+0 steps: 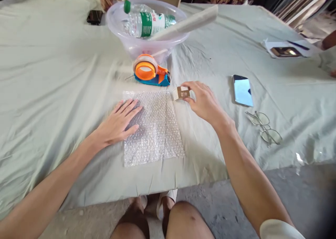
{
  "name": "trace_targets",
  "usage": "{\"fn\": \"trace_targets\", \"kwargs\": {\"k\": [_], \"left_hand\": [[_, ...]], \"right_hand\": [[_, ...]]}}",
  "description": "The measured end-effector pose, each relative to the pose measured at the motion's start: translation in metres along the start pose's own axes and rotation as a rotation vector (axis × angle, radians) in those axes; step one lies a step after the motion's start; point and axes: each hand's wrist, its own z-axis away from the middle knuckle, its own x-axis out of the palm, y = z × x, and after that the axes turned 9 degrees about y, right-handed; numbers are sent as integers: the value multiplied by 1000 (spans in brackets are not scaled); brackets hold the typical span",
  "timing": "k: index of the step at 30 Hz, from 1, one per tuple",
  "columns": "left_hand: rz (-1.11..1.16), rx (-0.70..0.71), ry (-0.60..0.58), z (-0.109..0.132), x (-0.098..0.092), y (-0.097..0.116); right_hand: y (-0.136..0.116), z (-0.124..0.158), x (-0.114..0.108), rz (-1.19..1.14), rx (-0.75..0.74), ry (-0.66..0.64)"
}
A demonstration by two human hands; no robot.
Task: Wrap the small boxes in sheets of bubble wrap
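A rectangular sheet of clear bubble wrap (157, 130) lies flat on the cloth-covered table (78, 176). My left hand (118, 123) rests palm down with fingers spread, partly over the sheet's left edge. Just past the sheet's upper right corner, my right hand (201, 100) grips a small brown and white box (181, 93) between thumb and fingers. An orange and blue tape dispenser (151, 70) with a roll of tape stands beyond the sheet, close to the box.
Behind the dispenser stands a translucent basin (126, 39) with plastic bottles (151, 23) and a white roll (189, 21). A phone (242, 90) and glasses (265, 127) lie right. Another phone (285, 52) is near a person's arm; a black object (95, 17) lies back left.
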Motion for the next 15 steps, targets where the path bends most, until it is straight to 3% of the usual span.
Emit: {"fn": "trace_targets", "kwargs": {"k": [3,8,15], "left_hand": [[4,-9,16,-1,1,1],[53,-27,74,-2,5,0],[88,-50,63,-2,1,2]], "right_hand": [[-27,11,2,-272,-81,60],[-73,32,28,-504,-251,-106],[-73,46,63,-457,-398,-75]]}}
